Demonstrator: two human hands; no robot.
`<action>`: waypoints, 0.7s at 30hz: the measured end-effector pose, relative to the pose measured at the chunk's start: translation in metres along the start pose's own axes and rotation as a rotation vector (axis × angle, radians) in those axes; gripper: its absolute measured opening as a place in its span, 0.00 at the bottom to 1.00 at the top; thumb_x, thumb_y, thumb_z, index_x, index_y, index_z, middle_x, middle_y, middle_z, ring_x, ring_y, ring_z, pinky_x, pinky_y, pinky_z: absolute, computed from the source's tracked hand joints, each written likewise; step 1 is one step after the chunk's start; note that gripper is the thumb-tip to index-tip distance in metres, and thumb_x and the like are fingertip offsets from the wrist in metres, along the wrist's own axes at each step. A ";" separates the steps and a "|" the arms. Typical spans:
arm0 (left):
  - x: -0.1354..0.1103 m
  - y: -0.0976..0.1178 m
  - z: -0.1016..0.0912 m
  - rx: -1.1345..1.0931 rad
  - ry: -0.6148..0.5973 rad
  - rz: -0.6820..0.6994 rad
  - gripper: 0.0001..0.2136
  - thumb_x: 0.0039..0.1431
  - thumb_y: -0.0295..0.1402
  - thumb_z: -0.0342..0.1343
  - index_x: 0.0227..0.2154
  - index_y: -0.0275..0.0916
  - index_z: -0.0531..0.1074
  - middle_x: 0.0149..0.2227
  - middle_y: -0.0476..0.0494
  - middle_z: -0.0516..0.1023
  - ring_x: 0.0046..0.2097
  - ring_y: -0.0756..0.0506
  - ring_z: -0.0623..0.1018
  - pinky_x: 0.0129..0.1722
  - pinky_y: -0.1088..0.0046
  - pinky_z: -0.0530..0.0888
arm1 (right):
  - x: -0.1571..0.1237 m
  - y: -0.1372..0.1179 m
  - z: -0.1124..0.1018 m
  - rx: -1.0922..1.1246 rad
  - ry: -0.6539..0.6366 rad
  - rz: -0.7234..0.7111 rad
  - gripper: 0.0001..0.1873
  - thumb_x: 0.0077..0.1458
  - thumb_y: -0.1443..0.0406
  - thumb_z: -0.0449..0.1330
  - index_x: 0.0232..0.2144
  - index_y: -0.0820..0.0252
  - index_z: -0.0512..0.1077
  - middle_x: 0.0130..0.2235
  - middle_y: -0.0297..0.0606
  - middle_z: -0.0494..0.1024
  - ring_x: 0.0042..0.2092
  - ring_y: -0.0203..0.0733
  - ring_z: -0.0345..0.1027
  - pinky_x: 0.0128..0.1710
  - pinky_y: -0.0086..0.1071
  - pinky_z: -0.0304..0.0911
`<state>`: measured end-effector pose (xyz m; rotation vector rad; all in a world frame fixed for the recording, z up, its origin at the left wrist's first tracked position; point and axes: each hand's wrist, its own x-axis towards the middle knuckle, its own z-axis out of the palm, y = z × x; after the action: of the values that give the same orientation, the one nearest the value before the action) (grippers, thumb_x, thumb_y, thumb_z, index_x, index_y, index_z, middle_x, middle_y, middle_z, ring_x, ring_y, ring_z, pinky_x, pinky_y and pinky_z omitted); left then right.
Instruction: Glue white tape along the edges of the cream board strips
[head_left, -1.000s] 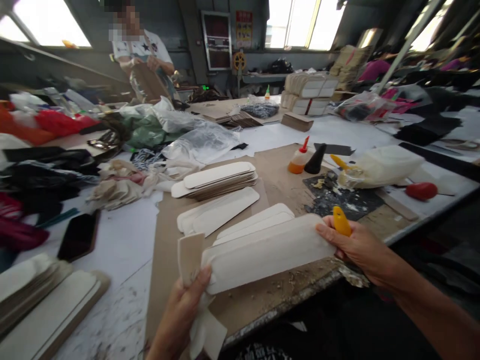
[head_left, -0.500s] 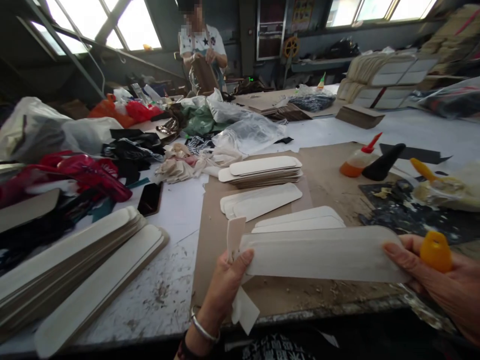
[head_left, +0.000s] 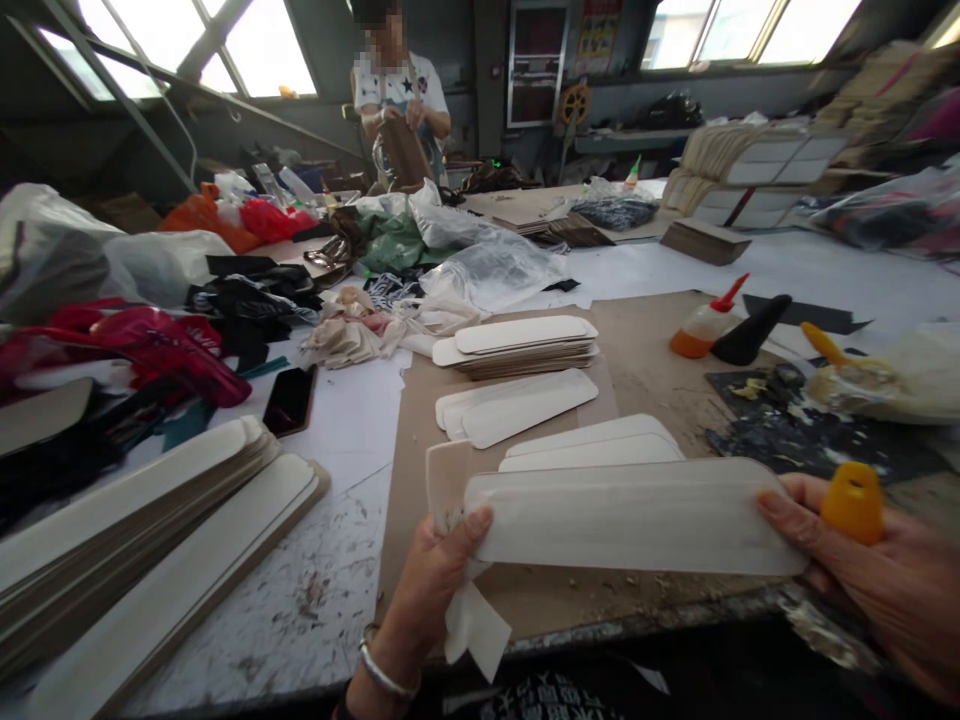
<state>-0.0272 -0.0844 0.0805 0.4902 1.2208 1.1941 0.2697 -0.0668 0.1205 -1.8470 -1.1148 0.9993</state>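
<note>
Lower middle of the frame, my left hand pinches one end of a long white strip plus a small scrap. Lower right, my right hand grips the other end and an orange handle, above the cardboard near its front edge.

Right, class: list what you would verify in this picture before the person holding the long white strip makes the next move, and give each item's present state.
1. Left hand grips the strip at its left end: ok, thumb on top.
2. Right hand holds the right end: ok.
3. Strip straight, not bent: ok.
4. Small paper piece apart from the strip: not ok, it is pinched in the same hand.
5. Orange cap beside the thumb closed: cannot tell.
6. Upper face of the strip free of glue: cannot tell.
</note>
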 end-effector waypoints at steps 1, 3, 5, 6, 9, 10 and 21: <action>-0.002 0.002 0.001 -0.037 0.026 -0.032 0.19 0.39 0.39 0.67 0.34 0.33 0.74 0.27 0.45 0.78 0.29 0.47 0.76 0.29 0.76 0.73 | -0.003 -0.005 0.003 0.065 -0.026 0.049 0.24 0.34 0.44 0.65 0.24 0.56 0.67 0.19 0.32 0.59 0.18 0.32 0.51 0.12 0.24 0.52; -0.005 0.005 0.001 -0.077 0.077 -0.078 0.19 0.36 0.38 0.68 0.33 0.35 0.74 0.27 0.47 0.78 0.28 0.48 0.76 0.28 0.78 0.73 | -0.008 -0.015 0.009 0.185 -0.120 0.106 0.26 0.32 0.44 0.66 0.23 0.58 0.65 0.22 0.31 0.59 0.21 0.31 0.52 0.15 0.24 0.53; -0.005 0.005 0.001 -0.082 0.102 -0.113 0.20 0.35 0.38 0.69 0.34 0.37 0.74 0.27 0.48 0.78 0.27 0.48 0.76 0.27 0.78 0.73 | -0.010 -0.019 0.013 0.271 -0.202 0.129 0.27 0.32 0.45 0.66 0.24 0.58 0.64 0.23 0.30 0.59 0.21 0.30 0.51 0.16 0.23 0.52; -0.004 0.004 0.000 -0.077 0.108 -0.127 0.21 0.34 0.38 0.69 0.34 0.37 0.74 0.27 0.48 0.78 0.28 0.47 0.77 0.27 0.78 0.73 | -0.010 -0.019 0.014 0.307 -0.230 0.141 0.27 0.33 0.46 0.66 0.25 0.58 0.63 0.23 0.30 0.58 0.22 0.30 0.50 0.16 0.23 0.51; 0.000 0.000 0.000 -0.035 0.142 -0.137 0.21 0.33 0.37 0.69 0.34 0.37 0.73 0.25 0.49 0.78 0.28 0.47 0.77 0.26 0.78 0.73 | -0.005 -0.012 0.015 0.355 -0.272 0.161 0.26 0.36 0.47 0.65 0.25 0.59 0.61 0.22 0.28 0.56 0.21 0.29 0.48 0.16 0.23 0.48; 0.001 -0.001 0.001 -0.007 0.160 -0.136 0.21 0.33 0.37 0.69 0.34 0.37 0.73 0.25 0.49 0.77 0.27 0.47 0.77 0.25 0.79 0.73 | -0.002 -0.008 0.016 0.336 -0.270 0.143 0.25 0.38 0.46 0.64 0.24 0.59 0.61 0.21 0.27 0.56 0.20 0.28 0.47 0.17 0.23 0.47; 0.017 -0.015 0.004 0.231 0.237 -0.132 0.18 0.39 0.39 0.67 0.33 0.35 0.74 0.25 0.45 0.77 0.30 0.42 0.77 0.33 0.68 0.76 | 0.020 0.017 0.022 0.160 -0.166 0.055 0.26 0.44 0.41 0.54 0.21 0.57 0.58 0.16 0.26 0.56 0.18 0.29 0.48 0.17 0.26 0.42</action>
<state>-0.0193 -0.0738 0.0622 0.4379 1.5817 1.0244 0.2625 -0.0497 0.0915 -1.6994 -1.0512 1.2555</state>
